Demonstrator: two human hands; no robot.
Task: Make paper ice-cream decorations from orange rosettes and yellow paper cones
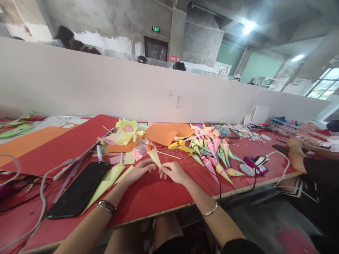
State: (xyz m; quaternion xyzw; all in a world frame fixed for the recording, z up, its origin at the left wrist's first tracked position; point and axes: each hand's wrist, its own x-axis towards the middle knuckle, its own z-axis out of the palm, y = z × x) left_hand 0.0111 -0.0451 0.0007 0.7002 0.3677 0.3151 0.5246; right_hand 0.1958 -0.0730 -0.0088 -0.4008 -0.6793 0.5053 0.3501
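Pinching the cone (154,156) by its tip over the desk (137,204) with the right hand (175,172), nearer that end. Slanting lengthwise from orange top (149,146), far left, to tip, near right. Curving the left hand (142,170) loosely just left of the cone; cannot tell whether touching.

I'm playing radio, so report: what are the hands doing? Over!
Left hand beside yellow cone. Right hand at its tip. Glue gun beyond, apart from both.
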